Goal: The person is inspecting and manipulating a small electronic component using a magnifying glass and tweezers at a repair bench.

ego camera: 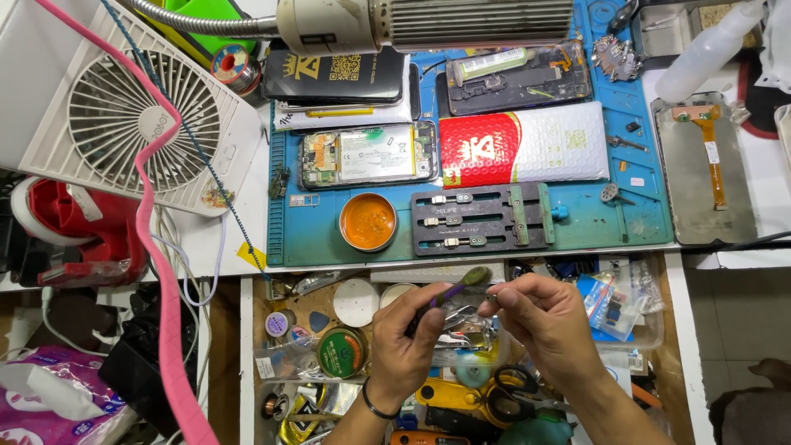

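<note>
Over the open drawer (255,330), just below the blue mat (643,222), the left hand (412,334) is closed around a purple-handled brush (458,287). The right hand (540,317) pinches something tiny by the brush's bristles, too small to identify. Both forearms are cut off by the frame's lower edge.

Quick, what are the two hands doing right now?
Left hand: closed on a purple-handled brush with worn greenish bristles.
Right hand: fingertips pinched on a tiny metal part; too small to identify.
</note>
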